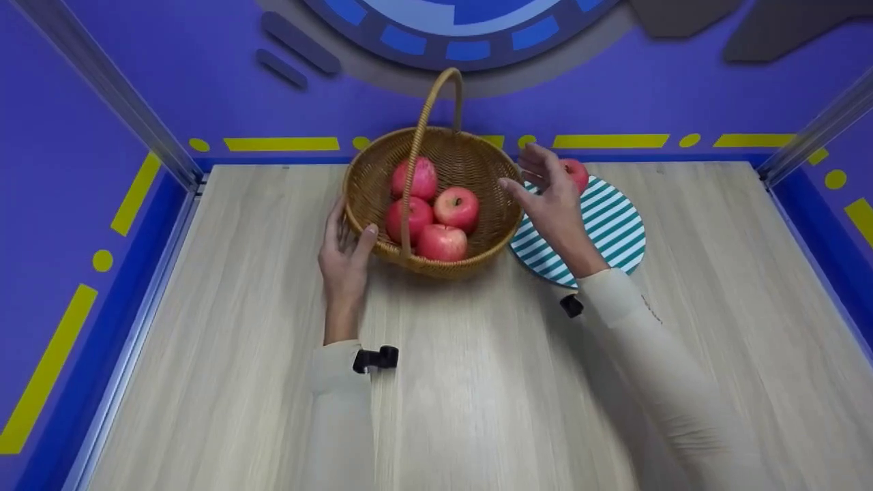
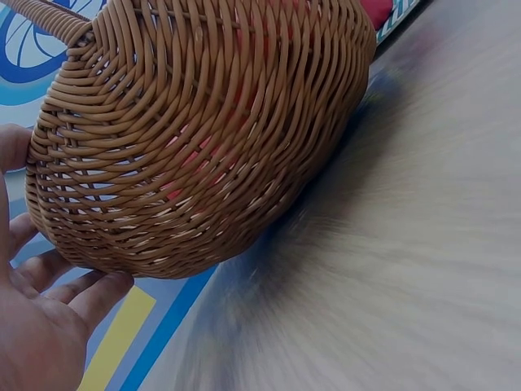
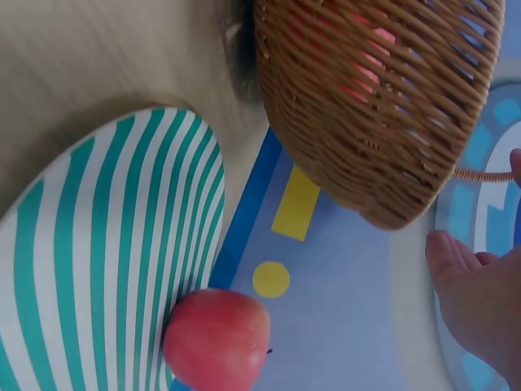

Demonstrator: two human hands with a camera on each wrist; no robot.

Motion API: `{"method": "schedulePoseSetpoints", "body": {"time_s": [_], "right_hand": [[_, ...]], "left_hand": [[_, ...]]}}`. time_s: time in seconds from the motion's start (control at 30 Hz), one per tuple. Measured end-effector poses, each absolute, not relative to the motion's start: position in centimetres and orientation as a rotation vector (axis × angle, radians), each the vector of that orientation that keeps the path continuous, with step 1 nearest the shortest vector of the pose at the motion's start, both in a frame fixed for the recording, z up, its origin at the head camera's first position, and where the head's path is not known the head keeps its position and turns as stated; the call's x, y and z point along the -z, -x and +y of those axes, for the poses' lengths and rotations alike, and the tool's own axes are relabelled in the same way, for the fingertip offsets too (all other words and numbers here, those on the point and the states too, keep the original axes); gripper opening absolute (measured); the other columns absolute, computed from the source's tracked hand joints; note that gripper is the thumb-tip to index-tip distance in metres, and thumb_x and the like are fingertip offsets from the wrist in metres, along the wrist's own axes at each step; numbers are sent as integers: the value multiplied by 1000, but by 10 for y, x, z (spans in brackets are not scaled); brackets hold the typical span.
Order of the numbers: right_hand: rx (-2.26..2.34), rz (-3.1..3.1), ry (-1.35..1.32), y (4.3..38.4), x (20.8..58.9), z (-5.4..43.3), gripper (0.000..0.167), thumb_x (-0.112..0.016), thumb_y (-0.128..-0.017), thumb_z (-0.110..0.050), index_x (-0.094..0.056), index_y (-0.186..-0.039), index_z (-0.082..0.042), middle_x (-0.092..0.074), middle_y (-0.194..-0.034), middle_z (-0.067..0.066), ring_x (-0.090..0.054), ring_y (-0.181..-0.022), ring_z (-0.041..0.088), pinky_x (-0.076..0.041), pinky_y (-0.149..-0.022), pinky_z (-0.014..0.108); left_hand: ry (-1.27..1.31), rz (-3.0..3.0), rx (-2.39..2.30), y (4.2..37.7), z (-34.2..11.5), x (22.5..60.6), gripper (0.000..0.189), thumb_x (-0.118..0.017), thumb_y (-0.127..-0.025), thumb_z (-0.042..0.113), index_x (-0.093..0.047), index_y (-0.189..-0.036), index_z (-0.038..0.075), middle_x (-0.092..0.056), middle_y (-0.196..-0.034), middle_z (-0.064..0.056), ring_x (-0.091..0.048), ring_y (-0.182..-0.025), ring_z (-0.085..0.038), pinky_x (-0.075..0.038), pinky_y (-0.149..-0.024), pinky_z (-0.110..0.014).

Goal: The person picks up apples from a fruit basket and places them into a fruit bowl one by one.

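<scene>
A round brown wicker basket (image 1: pixel 496 242) with a tall arched handle (image 1: pixel 427 109) stands at the back middle of the table. Several red apples (image 1: pixel 457 209) lie inside it. My left hand (image 1: pixel 344 262) holds the basket's left side, its thumb at the rim and the fingers spread along the outer weave. Close to the right rim, my right hand (image 1: pixel 556 204) has its fingers extended; in the right wrist view a gap shows between the hand (image 3: pixel 484 305) and the basket (image 3: pixel 383 114). Another red apple (image 1: pixel 575 174) sits just behind my right hand, at the striped plate's far edge.
The round plate (image 1: pixel 617 225) with green and white stripes lies right of the basket, partly covered by my right hand and forearm. A purple wall (image 1: pixel 225 88) with yellow marks rises behind the wooden table (image 1: pixel 464 382). Side panels (image 1: pixel 61 170) flank both edges.
</scene>
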State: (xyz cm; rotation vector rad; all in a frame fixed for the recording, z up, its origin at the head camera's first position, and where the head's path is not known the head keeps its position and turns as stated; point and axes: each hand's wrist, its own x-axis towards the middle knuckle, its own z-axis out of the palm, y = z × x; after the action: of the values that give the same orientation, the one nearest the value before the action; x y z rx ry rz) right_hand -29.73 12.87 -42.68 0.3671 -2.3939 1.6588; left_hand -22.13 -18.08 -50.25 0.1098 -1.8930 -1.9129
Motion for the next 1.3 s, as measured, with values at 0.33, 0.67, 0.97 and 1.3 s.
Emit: {"method": "schedulePoseSetpoints", "body": {"time_s": [0.33, 0.67, 0.97, 1.3], "right_hand": [[-1625, -2442, -462, 298, 428, 113, 72, -83, -95, -25, -50, -155, -4, -58, -151, 11, -55, -139, 21, -45, -116, 36], [-1547, -2526, -509, 300, 431, 101, 72, -82, -96, -26, -49, -156, -5, -57, -153, 10, -55, -140, 21, -45, -116, 35], [-1552, -2556, -533, 301, 436, 99, 70, -82, -96, -27, -50, -155, -6, -56, -154, 10, -53, -141, 21, -45, -117, 40], [-1489, -2616, -574, 299, 442, 102, 72, -82, -96, -22, -48, -156, -1, -54, -155, 15, -54, -140, 26, -45, -117, 39]], "left_hand": [[-133, -1905, 1910, 222, -180, 501, 72, -74, -97, 31, -46, -162, 19, -45, -163, -5, -43, -150, -22, -40, -120, -40], [-143, -1897, 1927, 222, -177, 501, 72, -74, -96, 27, -47, -162, 19, -46, -163, -6, -44, -149, -23, -41, -119, -39], [-114, -1875, 1935, 222, -177, 500, 71, -74, -97, 20, -47, -162, 18, -45, -163, -7, -44, -149, -23, -41, -120, -40], [-55, -1901, 1898, 223, -178, 500, 70, -74, -97, 20, -47, -162, 18, -42, -166, -2, -43, -149, -22, -40, -120, -48]]}}
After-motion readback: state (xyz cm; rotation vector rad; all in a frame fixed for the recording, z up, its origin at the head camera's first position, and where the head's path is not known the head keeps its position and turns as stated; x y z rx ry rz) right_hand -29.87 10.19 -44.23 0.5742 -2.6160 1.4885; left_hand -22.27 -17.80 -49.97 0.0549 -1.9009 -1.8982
